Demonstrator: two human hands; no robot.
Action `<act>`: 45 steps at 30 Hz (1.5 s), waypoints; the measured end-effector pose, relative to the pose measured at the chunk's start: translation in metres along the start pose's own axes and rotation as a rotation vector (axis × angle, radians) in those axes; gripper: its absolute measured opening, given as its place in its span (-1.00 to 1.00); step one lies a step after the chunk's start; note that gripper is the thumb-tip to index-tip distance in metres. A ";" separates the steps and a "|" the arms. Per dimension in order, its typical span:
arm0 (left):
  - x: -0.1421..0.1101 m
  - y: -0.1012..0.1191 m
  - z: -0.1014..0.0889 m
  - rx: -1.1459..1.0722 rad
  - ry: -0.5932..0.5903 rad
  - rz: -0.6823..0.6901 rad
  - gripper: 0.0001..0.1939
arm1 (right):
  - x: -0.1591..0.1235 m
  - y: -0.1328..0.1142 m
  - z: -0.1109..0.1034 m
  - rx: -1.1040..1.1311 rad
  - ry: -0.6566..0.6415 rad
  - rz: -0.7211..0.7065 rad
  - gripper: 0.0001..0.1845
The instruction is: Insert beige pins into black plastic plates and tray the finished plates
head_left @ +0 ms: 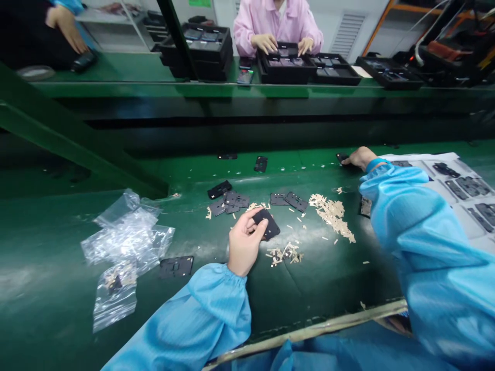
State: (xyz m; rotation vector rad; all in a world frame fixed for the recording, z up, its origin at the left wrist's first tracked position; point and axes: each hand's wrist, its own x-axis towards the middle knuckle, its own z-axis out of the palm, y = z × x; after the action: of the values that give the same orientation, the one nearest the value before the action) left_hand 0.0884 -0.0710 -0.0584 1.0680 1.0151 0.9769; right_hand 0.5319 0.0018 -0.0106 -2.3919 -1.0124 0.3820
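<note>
Near the middle of the green bench, my left hand (246,238) grips a thin black plastic plate (269,226) between thumb and fingers. My right hand (362,157) reaches to the far right, its fingers closed on the edge of a small black part (342,157) at the bench's back. Beyond my left hand lie several flat black plates (236,200), some overlapping. A heap of small beige strips (330,211) spreads between my hands. Closer to me is a smaller pile of beige and dark strips (286,254).
Clear zip bags (126,234) are heaped at left, beside a lone black plate (177,267). White sheets bearing black parts (460,180) lie at right. A green post (77,139) slants across the left. Across the raised shelf, a person in pink handles black trays (286,72).
</note>
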 end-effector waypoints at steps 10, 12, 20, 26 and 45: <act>-0.001 0.004 0.002 -0.033 -0.027 -0.018 -0.50 | -0.089 -0.062 0.023 0.042 -0.632 -0.263 -0.83; -0.001 0.004 0.003 -0.030 -0.032 -0.019 -0.51 | -0.097 -0.077 0.034 -0.051 -0.558 -0.355 -0.82; -0.002 0.003 0.005 -0.036 -0.053 -0.019 -0.55 | -0.088 -0.163 0.113 -0.161 -0.331 -0.528 -0.51; 0.000 0.001 0.005 -0.052 -0.070 -0.025 -0.55 | -0.080 -0.186 0.131 -0.208 -0.388 -0.402 -0.59; 0.001 0.004 0.004 -0.023 -0.060 -0.011 -0.53 | -0.169 -0.116 0.071 -0.503 -0.578 -0.589 0.03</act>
State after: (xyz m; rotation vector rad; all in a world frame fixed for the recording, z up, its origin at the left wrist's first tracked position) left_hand 0.0917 -0.0704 -0.0535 1.0655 0.9581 0.9402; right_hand 0.3171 -0.0282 0.0043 -2.2634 -2.2228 0.6715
